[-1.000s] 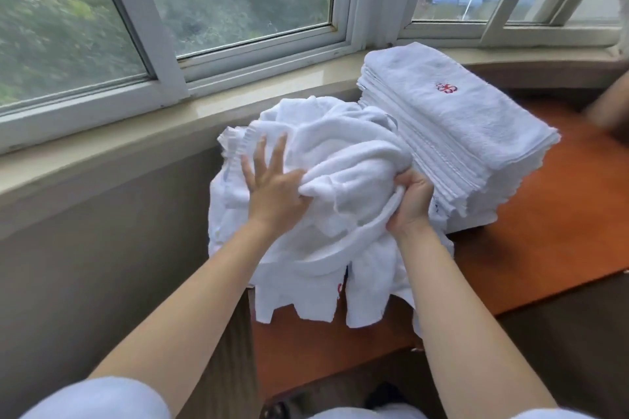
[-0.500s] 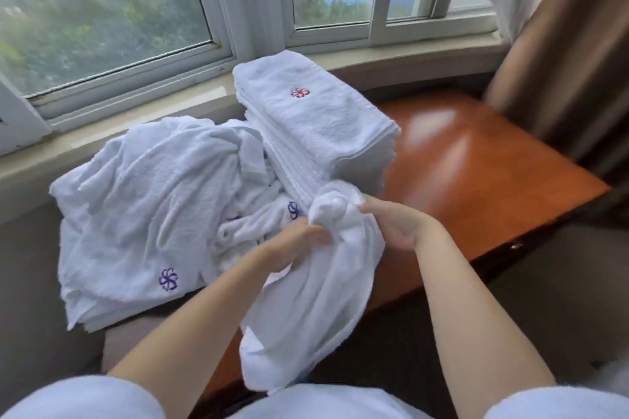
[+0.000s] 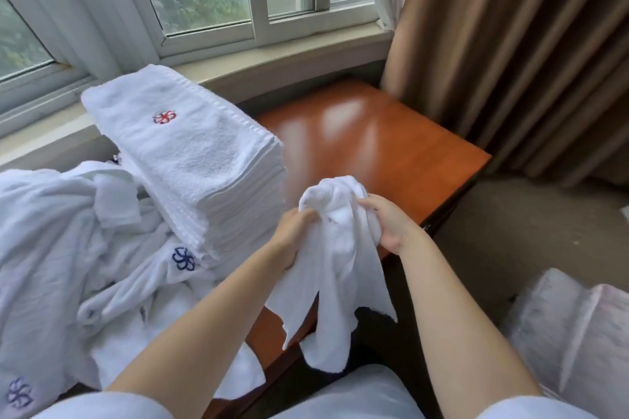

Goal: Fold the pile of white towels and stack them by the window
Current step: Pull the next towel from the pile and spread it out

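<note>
Head view, looking down over both forearms. Held up in front of the chest: one crumpled white towel (image 3: 335,248), bunched at the top and hanging loose below, its ragged lower edges dangling over the near edge of the desk (image 3: 391,146). Gripped on its left side by the left hand (image 3: 292,235), fingers curled into the cloth; pinched on its right side by the right hand (image 3: 391,224), fingers and thumb closed round the bunched top. Both hands close together, the towel's knot between them.

On the desk, left of the hands: a tall stack of folded white towels (image 3: 190,153), edges squared, a red embroidered flower (image 3: 164,117) on the top one, the far end of the stack close under the window sill (image 3: 289,61). Further left and nearer: a loose pile of unfolded white towels (image 3: 61,241), touching the base of the stack, with blue flower emblems (image 3: 183,258) showing here and there.

Right half of the glossy orange-brown desk bare and reflecting window light. Beyond it, brown curtains (image 3: 517,54) hanging to a carpeted floor (image 3: 527,231). At lower right, a pale pink cushioned thing (image 3: 571,326), blurred.
</note>
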Motion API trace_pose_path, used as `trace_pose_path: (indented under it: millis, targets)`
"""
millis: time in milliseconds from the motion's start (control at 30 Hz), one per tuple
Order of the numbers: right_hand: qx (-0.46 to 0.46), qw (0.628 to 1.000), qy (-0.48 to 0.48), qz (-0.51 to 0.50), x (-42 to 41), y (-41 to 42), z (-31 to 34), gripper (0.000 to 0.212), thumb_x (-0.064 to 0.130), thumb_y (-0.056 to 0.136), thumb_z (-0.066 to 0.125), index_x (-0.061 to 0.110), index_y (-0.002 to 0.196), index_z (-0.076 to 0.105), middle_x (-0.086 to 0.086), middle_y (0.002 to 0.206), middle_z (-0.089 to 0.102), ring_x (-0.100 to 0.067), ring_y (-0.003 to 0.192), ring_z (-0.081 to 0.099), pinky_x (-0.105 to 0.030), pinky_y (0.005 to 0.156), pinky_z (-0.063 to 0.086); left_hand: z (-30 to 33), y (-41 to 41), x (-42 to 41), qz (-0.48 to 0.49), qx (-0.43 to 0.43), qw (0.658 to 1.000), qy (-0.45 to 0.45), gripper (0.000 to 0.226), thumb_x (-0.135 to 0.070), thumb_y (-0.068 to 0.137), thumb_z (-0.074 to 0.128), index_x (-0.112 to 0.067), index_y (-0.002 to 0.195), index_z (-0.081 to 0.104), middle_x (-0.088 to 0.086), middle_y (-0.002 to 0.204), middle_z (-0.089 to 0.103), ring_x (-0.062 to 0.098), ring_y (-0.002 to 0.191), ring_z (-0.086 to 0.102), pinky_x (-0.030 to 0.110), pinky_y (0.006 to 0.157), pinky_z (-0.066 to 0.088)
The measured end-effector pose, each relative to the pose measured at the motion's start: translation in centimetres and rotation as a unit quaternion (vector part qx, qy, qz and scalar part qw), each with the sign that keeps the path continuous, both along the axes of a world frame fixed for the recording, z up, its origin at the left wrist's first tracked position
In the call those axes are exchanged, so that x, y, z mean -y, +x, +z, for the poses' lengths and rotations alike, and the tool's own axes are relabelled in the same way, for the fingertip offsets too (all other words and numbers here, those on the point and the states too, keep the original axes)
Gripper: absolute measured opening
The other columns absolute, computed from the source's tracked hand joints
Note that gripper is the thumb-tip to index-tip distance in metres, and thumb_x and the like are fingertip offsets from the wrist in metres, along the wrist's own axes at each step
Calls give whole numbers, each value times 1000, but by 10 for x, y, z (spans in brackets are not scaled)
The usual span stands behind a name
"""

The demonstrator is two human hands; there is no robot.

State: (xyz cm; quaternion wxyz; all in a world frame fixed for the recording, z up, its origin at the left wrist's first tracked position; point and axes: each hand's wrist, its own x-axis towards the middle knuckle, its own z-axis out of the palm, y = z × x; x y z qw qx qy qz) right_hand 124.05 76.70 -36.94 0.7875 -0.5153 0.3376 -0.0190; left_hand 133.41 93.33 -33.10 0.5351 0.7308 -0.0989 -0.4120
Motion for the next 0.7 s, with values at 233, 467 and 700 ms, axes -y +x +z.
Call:
trace_pose_path:
  millis: [233,467,700]
  targets:
    - [44,995,68,-65,90,5,-13,41,5,92,45,-3,130,54,-23,122,60,-32,107,59,-37,86,50,-15,18,101,82,-44,996,-1,11,-13,88,55,-11,88,67,7,83,69,18,71,64,24,60,49]
    - [36,996,45,69,202,37,5,43,1,95,44,19,133,54,-15,126,64,-33,119,60,-41,97,48,-22,26,209,171,-74,982,-1,24,-16,85,55,-7,102,70,15,100,73,29,92,70,38,85,55]
    - [-45,994,25,92,266,86,-8,35,7,94,52,4,128,59,-25,126,61,-41,119,57,-48,97,47,-28,54,260,247,-87,965,-9,24,-15,89,54,-3,104,68,17,100,72,31,94,68,40,87,53]
